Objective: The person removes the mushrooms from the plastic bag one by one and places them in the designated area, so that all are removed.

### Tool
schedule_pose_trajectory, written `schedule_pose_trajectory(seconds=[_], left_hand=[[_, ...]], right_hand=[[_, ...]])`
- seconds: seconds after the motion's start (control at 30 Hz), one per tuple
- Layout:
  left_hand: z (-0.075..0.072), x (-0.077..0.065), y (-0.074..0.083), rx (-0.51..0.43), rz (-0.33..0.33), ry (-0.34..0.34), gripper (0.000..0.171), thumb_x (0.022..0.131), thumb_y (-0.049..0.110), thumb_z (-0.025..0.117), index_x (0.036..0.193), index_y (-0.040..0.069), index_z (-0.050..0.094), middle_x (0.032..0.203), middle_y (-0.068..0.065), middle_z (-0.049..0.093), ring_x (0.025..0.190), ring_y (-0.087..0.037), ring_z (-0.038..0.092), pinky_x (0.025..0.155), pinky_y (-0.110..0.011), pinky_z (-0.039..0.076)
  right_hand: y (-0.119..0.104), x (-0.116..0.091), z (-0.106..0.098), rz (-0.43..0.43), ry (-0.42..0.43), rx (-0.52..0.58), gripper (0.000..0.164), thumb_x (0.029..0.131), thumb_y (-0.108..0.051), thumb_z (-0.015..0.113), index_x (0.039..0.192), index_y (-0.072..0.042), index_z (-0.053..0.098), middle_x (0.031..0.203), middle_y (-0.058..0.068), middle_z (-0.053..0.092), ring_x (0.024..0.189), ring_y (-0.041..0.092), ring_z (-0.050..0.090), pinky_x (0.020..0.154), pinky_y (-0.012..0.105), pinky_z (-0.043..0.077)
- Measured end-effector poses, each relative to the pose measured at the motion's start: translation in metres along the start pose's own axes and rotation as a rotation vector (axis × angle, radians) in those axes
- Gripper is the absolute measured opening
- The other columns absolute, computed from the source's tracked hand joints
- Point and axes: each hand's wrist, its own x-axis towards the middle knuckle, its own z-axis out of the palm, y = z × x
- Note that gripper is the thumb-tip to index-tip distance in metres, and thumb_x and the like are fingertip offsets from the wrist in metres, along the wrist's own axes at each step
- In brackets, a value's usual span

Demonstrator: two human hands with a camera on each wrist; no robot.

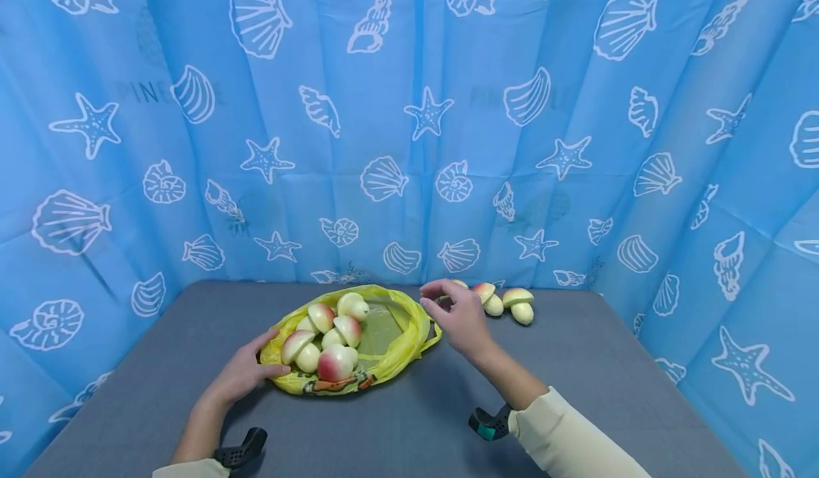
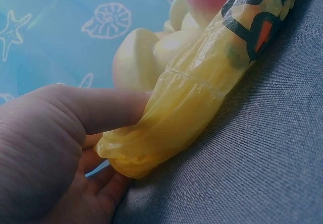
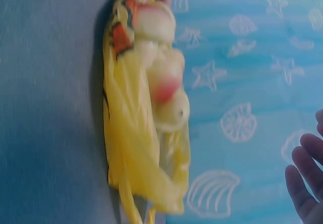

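A yellow plastic bag (image 1: 403,350) lies with its mouth spread wide, and several cream toy mushrooms (image 1: 335,363) with pink-tinged caps are bunched in its left half. My left hand (image 1: 246,370) grips the bag's left rim. In the left wrist view the thumb (image 2: 113,108) lies over the folded yellow plastic and the other fingers are beneath it. Over the bag's right edge is my right hand (image 1: 459,318), its fingers loosely bent. The right wrist view shows the fingers (image 3: 305,168) apart, holding nothing, away from the bag.
To the right of the bag, beyond my right hand, toy mushrooms (image 1: 518,304) lie on the grey cloth-covered table (image 1: 358,439); one is partly hidden by that hand. A blue curtain (image 1: 409,144) with white shell and starfish prints stands behind the table and along its sides.
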Motion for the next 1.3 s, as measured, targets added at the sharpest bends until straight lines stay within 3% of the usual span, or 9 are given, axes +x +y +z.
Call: schedule_pose_trajectory(seconds=[0.23, 0.47, 0.8, 0.97, 1.3], left_hand=[[0.000, 0.001, -0.001, 0.003, 0.009, -0.001, 0.095, 0.083, 0.039, 0.075, 0.151, -0.004, 0.024, 0.150, -0.037, 0.022, 0.136, -0.055, 0.020, 0.105, -0.067, 0.022], [0.001, 0.001, -0.001, 0.002, 0.011, 0.003, 0.096, 0.082, 0.038, 0.076, 0.151, -0.004, 0.025, 0.150, -0.036, 0.022, 0.136, -0.054, 0.019, 0.106, -0.067, 0.021], [0.000, 0.001, 0.000, 0.007, 0.013, 0.009, 0.096, 0.082, 0.040, 0.076, 0.151, -0.004, 0.025, 0.150, -0.037, 0.022, 0.136, -0.055, 0.019, 0.105, -0.068, 0.021], [0.001, 0.002, 0.000, 0.000, 0.012, 0.002, 0.096, 0.082, 0.038, 0.076, 0.151, -0.004, 0.024, 0.151, -0.036, 0.020, 0.137, -0.054, 0.017, 0.106, -0.067, 0.020], [0.001, 0.001, 0.000, 0.002, 0.016, -0.002, 0.095, 0.083, 0.037, 0.075, 0.151, -0.004, 0.024, 0.151, -0.036, 0.019, 0.137, -0.055, 0.015, 0.106, -0.067, 0.019]], right_hand=[[-0.018, -0.001, 0.021, -0.116, -0.089, 0.029, 0.016, 0.088, -0.008, 0.072, 0.104, -0.006, 0.071, 0.100, 0.004, 0.070, 0.092, 0.017, 0.064, 0.076, 0.037, 0.055], [-0.021, -0.003, 0.046, -0.141, -0.206, 0.058, 0.032, 0.088, -0.013, 0.072, 0.118, -0.004, 0.066, 0.115, 0.007, 0.067, 0.104, 0.022, 0.062, 0.086, 0.042, 0.052], [-0.016, -0.006, 0.075, -0.090, -0.346, 0.088, 0.045, 0.088, -0.012, 0.072, 0.130, -0.006, 0.059, 0.127, 0.007, 0.062, 0.117, 0.022, 0.057, 0.091, 0.043, 0.050], [-0.013, -0.010, 0.086, -0.035, -0.406, 0.075, 0.047, 0.089, -0.015, 0.072, 0.133, -0.006, 0.058, 0.130, 0.005, 0.060, 0.118, 0.019, 0.056, 0.093, 0.037, 0.049], [-0.010, -0.014, 0.105, 0.072, -0.588, 0.056, 0.049, 0.093, -0.023, 0.069, 0.139, -0.013, 0.055, 0.137, -0.001, 0.056, 0.120, 0.021, 0.055, 0.097, 0.040, 0.047]])
